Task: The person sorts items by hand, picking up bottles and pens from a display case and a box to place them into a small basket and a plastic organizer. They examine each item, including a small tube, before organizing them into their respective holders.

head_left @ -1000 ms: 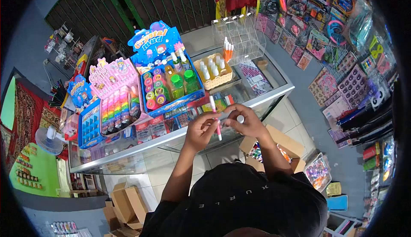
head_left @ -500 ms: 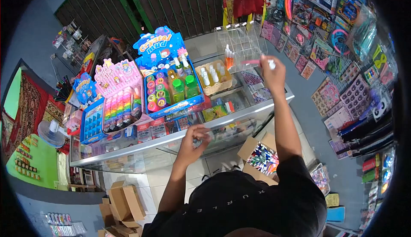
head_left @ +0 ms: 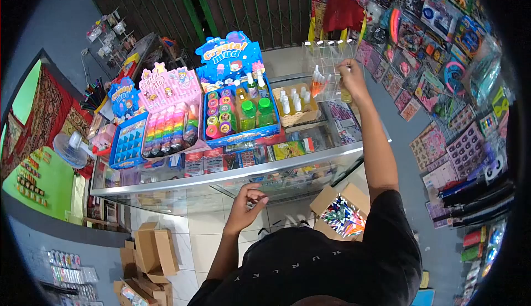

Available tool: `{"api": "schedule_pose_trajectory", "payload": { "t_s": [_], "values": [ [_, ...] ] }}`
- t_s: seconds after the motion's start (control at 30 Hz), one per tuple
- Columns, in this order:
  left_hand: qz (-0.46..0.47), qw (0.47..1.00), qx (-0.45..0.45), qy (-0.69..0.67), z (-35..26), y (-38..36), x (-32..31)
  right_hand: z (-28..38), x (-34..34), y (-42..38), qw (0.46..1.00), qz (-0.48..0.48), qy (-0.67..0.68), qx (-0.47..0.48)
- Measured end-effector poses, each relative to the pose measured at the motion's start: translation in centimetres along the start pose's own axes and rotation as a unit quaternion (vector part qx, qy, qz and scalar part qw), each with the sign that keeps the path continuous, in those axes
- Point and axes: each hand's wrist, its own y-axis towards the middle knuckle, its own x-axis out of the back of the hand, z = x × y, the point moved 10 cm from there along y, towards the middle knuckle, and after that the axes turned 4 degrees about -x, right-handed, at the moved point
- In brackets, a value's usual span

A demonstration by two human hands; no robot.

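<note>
My right hand (head_left: 354, 80) reaches over the clear acrylic rack (head_left: 326, 49) at the counter's far right, fingers curled at its compartments. What the fingers hold, if anything, I cannot make out. Just below them shows a small bottle of yellowish liquid (head_left: 345, 95). Orange-and-white pens (head_left: 318, 82) stand in the rack, left of that hand. A woven basket (head_left: 298, 119) of white-capped bottles sits beside the rack. My left hand (head_left: 246, 207) hovers in front of the counter's near edge, fingers loosely bent, thumb apart, with nothing visible in it.
The glass counter (head_left: 238, 178) carries a blue Crystal Mud box (head_left: 241, 137) of jars and bottles, and a pink display box (head_left: 171, 79). An open carton of pens (head_left: 343, 217) stands on the floor near my body. Packaged toys (head_left: 464, 90) cover the right wall.
My right hand has moved against the rack; the pink stick-like thing by its fingers no longer shows. My left hand remains before the counter. The whole view has shifted slightly.
</note>
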Motion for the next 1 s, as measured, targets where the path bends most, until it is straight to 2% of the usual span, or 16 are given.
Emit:
{"api": "schedule_pose_trajectory", "payload": {
  "t_s": [0.03,0.07,0.2,0.3,0.4,0.5,0.53,0.63,0.67,0.77,0.87,1.0],
  "values": [
    [-0.012,1.0,0.01,-0.007,0.5,-0.5,0.5,-0.6,-1.1,0.0,0.987,0.051,0.14,-0.058],
    [-0.015,1.0,0.02,-0.019,0.7,-0.9,0.7,-1.0,-2.3,-0.4,0.949,0.1,0.276,-0.118],
    [-0.019,0.999,0.039,0.0,2.4,-2.5,1.4,3.6,-4.6,-1.1,0.969,0.135,0.198,-0.061],
    [-0.027,0.999,0.04,0.003,2.6,-3.2,2.1,5.6,-7.1,-1.6,0.966,0.189,0.164,-0.064],
    [-0.037,0.999,0.037,0.002,2.4,-3.4,2.6,7.3,-9.3,-0.5,0.971,0.215,0.105,0.001],
    [-0.041,0.998,0.037,0.011,1.9,-3.6,3.2,10.3,-11.4,-0.2,0.966,0.234,-0.062,0.092],
    [-0.044,0.998,0.036,0.011,1.8,-3.7,3.5,10.3,-12.0,0.0,0.964,0.242,-0.1,0.052],
    [-0.052,0.998,0.039,0.013,1.9,-4.3,4.1,12.6,-15.0,0.7,0.92,0.259,-0.205,0.211],
    [-0.054,0.998,0.042,0.014,2.0,-4.5,4.3,12.0,-15.3,1.2,0.918,0.275,-0.226,0.177],
    [-0.06,0.997,0.056,0.003,2.8,-5.2,4.5,11.8,-17.4,1.9,0.86,0.315,-0.37,0.158],
    [-0.065,0.996,0.063,-0.005,3.4,-5.6,4.6,11.1,-18.8,2.7,0.84,0.356,-0.385,0.138],
    [-0.066,0.996,0.061,-0.001,3.3,-5.8,4.7,8.9,-20.6,4.8,0.824,0.374,-0.37,0.213]
  ]
}}
